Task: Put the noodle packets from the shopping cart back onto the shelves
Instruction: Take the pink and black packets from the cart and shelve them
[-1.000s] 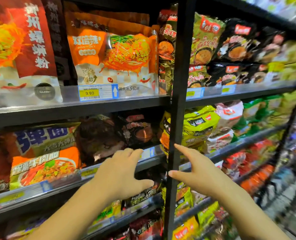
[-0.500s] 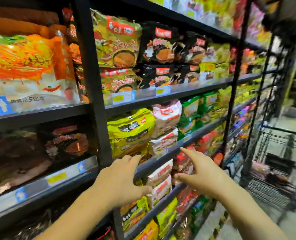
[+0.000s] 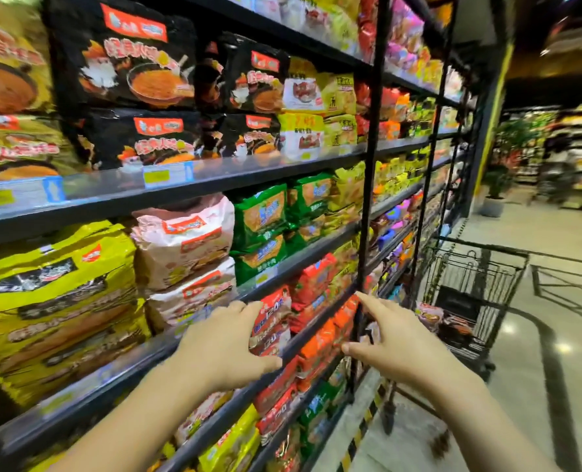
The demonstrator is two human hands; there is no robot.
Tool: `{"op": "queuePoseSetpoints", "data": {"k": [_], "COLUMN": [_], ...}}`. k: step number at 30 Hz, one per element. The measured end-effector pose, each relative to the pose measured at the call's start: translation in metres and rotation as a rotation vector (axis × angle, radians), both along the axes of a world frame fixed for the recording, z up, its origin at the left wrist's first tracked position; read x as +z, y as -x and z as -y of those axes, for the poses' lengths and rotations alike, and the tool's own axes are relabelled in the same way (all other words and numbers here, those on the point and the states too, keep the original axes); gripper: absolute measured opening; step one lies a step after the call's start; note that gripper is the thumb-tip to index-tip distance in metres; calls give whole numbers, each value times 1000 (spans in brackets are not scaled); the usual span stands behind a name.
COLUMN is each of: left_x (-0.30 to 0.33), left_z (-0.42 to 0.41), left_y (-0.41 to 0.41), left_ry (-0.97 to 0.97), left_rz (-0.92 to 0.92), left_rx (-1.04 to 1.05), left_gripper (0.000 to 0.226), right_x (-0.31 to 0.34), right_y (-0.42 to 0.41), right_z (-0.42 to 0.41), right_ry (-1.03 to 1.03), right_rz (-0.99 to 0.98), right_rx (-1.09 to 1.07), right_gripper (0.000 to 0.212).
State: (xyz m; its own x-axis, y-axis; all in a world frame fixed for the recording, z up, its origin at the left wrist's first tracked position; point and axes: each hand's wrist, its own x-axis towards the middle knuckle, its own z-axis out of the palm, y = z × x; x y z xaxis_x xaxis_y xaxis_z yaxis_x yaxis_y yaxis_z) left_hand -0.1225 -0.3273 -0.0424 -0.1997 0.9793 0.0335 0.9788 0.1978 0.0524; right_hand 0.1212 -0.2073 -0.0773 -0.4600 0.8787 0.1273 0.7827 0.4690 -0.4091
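Note:
My left hand [image 3: 226, 342] and my right hand [image 3: 395, 338] are raised side by side in front of the noodle shelves [image 3: 187, 185], fingers loosely spread, holding nothing. The black wire shopping cart [image 3: 469, 287] stands in the aisle to the right, beyond my right hand. Noodle packets [image 3: 430, 316] lie in its basket, partly hidden by the wires. The shelves carry many packets: black ones [image 3: 139, 76] on top, yellow [image 3: 54, 301], pink-white [image 3: 184, 240], green [image 3: 265, 226] and red [image 3: 313, 281] ones lower down.
A black shelf upright [image 3: 367, 185] stands just behind my right hand's fingers. A yellow-black striped strip [image 3: 361, 434] runs along the shelf base. The tiled aisle floor [image 3: 551, 386] extends right, with potted plants [image 3: 497, 185] and more shelving [image 3: 578, 155] far back.
The view has swung right along the shelves, bringing the shopping cart and aisle fully into sight. Both hands stay raised, spread and without a packet.

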Motion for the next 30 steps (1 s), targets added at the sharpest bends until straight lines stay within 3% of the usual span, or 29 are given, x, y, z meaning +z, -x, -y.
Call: {"op": "queuePoseSetpoints", "data": {"k": [12, 30], "left_x": [-33, -70], "left_z": [-163, -494], "left_y": [-89, -135], "left_ry": [75, 168], "left_rz": [72, 133], "left_rx": [-246, -540], "left_gripper": [100, 96], "right_x": [-35, -32], "right_y": [-110, -145], "right_z": [-97, -314], "right_ry": [128, 217], "right_rz": [20, -8], "right_rx": [-325, -668], "right_gripper": [99, 93]}}
